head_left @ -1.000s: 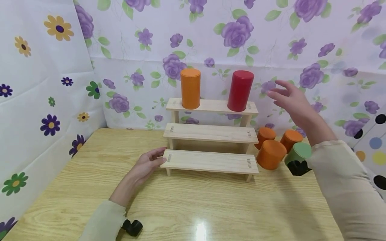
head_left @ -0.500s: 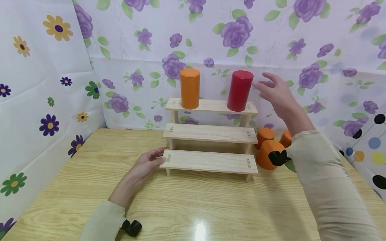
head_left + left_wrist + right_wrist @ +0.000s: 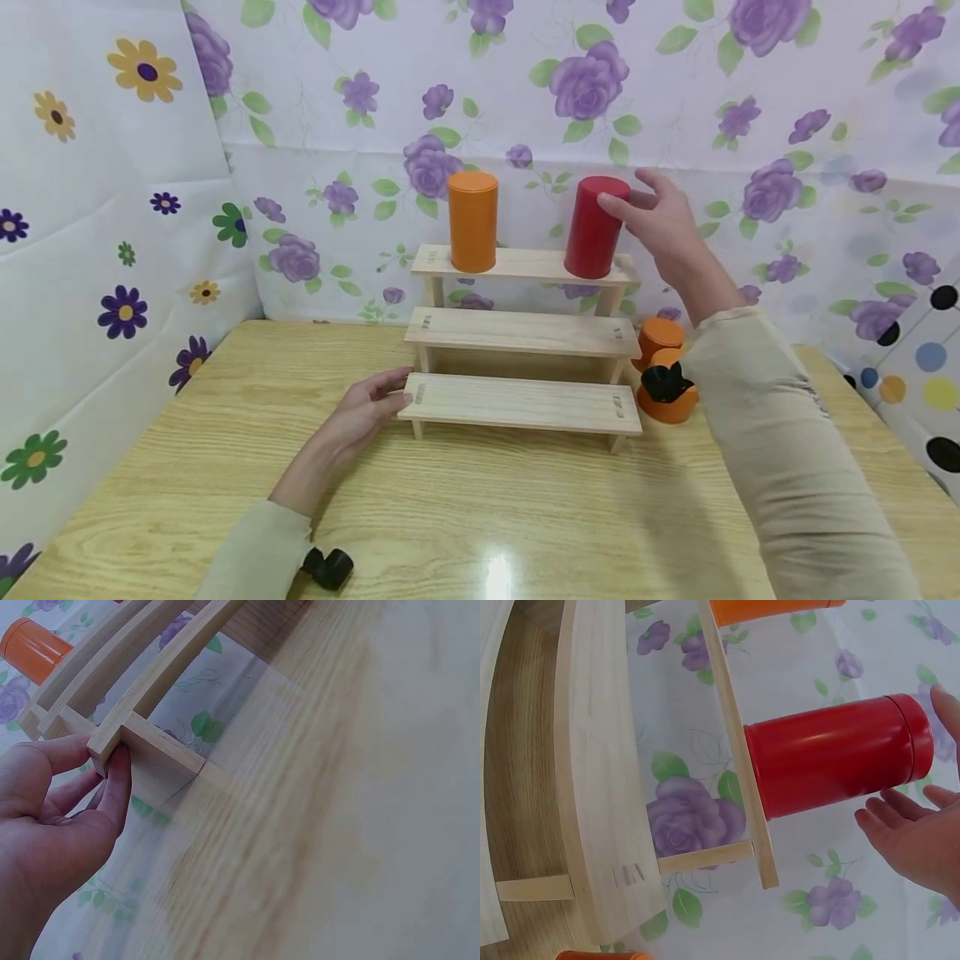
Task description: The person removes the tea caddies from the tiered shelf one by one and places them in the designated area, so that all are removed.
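Red can (image 3: 592, 237) appears at the grasping step: the right hand (image 3: 666, 223), fingers parted at its top, should close next, while the left hand (image 3: 366, 408) pinches the shelf (image 3: 517, 328).

Bright light on your wooden rack (image 3: 517, 329)
You see glare (image 3: 497, 575) on the tabletop (image 3: 450, 508) before it, soft shadow (image 3: 667, 508) front-right; your left-wrist view looks dimmer, hazier.
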Motion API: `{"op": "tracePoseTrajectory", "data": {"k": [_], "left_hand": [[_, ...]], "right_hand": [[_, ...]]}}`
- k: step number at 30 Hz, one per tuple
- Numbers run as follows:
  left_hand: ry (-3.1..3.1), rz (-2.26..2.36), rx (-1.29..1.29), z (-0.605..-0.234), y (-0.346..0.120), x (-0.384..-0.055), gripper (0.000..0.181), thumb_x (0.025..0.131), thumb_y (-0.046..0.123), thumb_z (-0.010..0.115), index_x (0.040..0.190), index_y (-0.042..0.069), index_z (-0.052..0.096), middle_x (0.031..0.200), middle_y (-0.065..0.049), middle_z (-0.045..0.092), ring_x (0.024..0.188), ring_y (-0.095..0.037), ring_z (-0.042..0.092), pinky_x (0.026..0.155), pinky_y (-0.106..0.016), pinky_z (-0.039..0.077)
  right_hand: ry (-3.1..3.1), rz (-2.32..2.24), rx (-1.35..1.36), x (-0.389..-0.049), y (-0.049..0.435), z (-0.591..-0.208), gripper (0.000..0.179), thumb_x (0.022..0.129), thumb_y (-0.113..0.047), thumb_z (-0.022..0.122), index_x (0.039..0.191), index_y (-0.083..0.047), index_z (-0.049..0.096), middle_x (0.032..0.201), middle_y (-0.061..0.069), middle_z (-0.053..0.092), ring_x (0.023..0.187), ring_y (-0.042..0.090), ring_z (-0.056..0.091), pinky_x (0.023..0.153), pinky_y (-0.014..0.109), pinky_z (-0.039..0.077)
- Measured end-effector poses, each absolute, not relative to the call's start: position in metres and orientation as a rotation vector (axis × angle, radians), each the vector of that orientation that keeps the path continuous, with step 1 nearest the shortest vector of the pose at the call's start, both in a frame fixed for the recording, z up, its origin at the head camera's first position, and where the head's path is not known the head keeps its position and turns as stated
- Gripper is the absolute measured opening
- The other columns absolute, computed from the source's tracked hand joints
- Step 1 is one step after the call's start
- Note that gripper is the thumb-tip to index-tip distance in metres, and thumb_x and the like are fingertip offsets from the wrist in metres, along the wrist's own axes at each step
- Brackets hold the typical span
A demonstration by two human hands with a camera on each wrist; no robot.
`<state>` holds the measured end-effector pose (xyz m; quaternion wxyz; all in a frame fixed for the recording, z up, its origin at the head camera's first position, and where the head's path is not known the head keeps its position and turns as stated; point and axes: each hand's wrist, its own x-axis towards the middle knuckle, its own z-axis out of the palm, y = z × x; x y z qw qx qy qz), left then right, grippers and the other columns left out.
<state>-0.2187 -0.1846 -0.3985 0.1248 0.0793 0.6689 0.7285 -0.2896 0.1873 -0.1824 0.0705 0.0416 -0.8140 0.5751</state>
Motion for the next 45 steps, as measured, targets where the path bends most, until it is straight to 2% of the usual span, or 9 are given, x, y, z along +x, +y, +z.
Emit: {"op": "tracePoseTrajectory", "data": {"k": [14, 23, 45], "left_hand": [[1.972, 2.099, 0.232, -0.400, -0.184, -0.218, 0.057, 0.096, 0.002, 0.055, 0.146, -0.008, 0.029, 0.144, -0.024, 0.034, 0.121, -0.023, 0.043, 0.096, -0.022, 0.042], [1.979, 2.092, 0.234, -0.401, -0.183, -0.219, 0.057, 0.096, 0.002, 0.056, 0.146, -0.008, 0.030, 0.142, -0.023, 0.035, 0.118, -0.021, 0.044, 0.096, -0.022, 0.043], [1.938, 2.132, 0.239, -0.400, -0.184, -0.220, 0.057, 0.096, -0.001, 0.053, 0.147, -0.009, 0.028, 0.142, -0.024, 0.033, 0.119, -0.021, 0.044, 0.097, -0.021, 0.042]], "right_hand": [[-2.502, 1.651, 0.056, -0.294, 0.181, -0.188, 0.087, 0.090, -0.033, 0.068, 0.156, -0.016, 0.014, 0.154, 0.012, 0.030, 0.139, 0.029, 0.029, 0.110, 0.044, 0.032], [-2.476, 1.700, 0.067, -0.296, 0.181, -0.189, 0.076, 0.092, -0.033, 0.067, 0.153, -0.016, 0.025, 0.147, 0.011, 0.039, 0.134, 0.029, 0.035, 0.107, 0.041, 0.037], [-2.376, 1.773, 0.186, -0.285, 0.173, -0.182, 0.066, 0.088, -0.027, 0.072, 0.146, -0.015, 0.041, 0.139, 0.010, 0.048, 0.126, 0.026, 0.045, 0.103, 0.041, 0.041]]}}
